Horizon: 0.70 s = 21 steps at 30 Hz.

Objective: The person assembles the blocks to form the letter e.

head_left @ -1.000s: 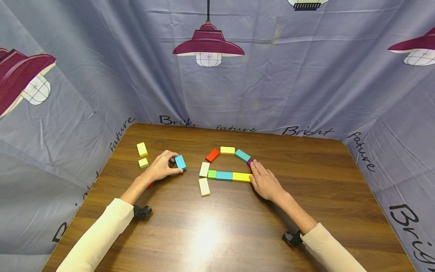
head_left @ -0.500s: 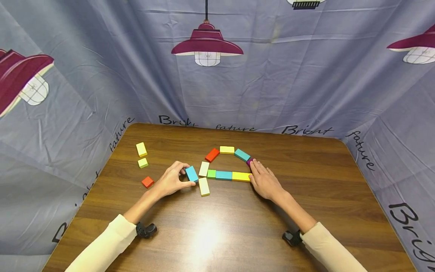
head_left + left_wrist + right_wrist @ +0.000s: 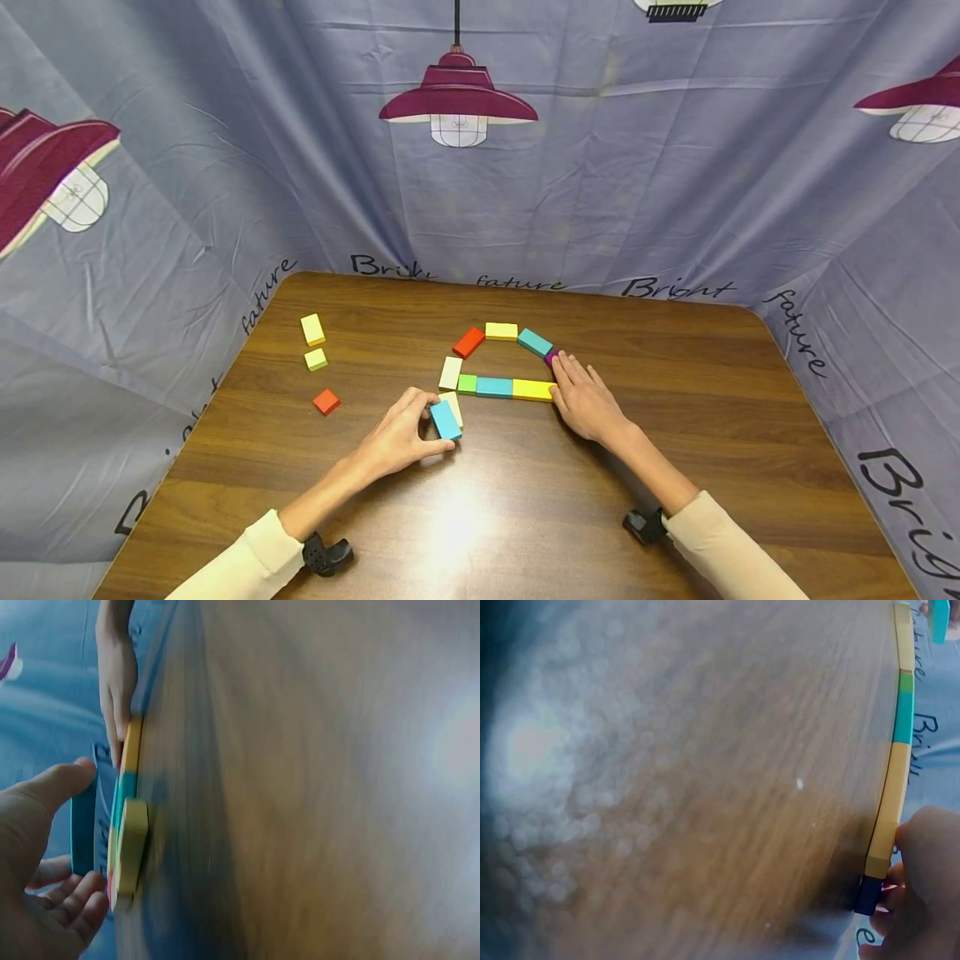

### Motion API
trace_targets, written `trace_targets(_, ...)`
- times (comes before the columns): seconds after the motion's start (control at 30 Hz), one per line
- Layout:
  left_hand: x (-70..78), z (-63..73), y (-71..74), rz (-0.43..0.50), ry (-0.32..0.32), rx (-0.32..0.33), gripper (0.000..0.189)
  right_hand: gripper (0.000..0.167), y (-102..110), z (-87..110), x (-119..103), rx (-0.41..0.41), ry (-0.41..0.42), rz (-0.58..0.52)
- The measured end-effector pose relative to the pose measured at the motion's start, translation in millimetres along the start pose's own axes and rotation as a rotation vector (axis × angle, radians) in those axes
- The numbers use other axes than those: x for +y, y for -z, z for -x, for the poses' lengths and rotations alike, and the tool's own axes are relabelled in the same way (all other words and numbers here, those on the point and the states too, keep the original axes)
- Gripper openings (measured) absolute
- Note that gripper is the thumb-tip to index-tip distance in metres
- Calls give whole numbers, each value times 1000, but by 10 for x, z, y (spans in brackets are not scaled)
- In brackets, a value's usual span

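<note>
My left hand (image 3: 439, 424) pinches a blue block (image 3: 446, 420) between thumb and fingers, just in front of a cream block (image 3: 454, 403) that it partly hides. In the left wrist view the blue block (image 3: 82, 825) stands on edge beside my thumb. Flat blocks form a closed outline on the table (image 3: 675, 400): cream (image 3: 451, 372), green (image 3: 467, 384), teal (image 3: 494, 387), yellow (image 3: 533, 389), red (image 3: 469, 342), yellow (image 3: 501, 331), teal (image 3: 535, 342). My right hand (image 3: 564, 375) lies flat with straight fingers, touching the purple block (image 3: 551, 357) and the yellow block's end.
Three loose blocks lie at the left: yellow (image 3: 312, 329), small yellow-green (image 3: 316, 359) and small red (image 3: 326, 402). Grey printed curtains (image 3: 525, 167) close in the table on three sides. A bright glare patch (image 3: 453, 525) sits near the front.
My left hand has carried the blue block right and toward me, from beside the loose blocks to the lower cream block. The small red block is now uncovered. The right hand stayed put.
</note>
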State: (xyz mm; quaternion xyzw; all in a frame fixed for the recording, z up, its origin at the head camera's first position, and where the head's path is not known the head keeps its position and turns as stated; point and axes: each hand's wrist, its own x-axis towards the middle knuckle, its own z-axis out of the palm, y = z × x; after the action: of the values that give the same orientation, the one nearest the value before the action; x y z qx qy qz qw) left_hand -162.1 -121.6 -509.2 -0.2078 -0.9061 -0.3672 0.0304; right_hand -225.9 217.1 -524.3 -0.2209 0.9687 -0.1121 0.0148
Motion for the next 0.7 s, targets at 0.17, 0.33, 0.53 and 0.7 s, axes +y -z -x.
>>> trace_targets(0.17, 115, 126, -96, -66, -4, 9, 61, 59, 8, -3, -7, -2, -2, -2)
trace_targets(0.33, 147, 219, -206, -132, -34, 42, 62, 58, 10, 1, -8, 2, -2, 2)
trace_targets(0.53, 179, 275, -304, -109, -38, 31, 63, 58, 15, 4, -12, 9, 2, -3)
trace_targets(0.7, 194, 312, -366, -154, -58, 0, 65, 59, 13, 0, -11, -8, -4, -2)
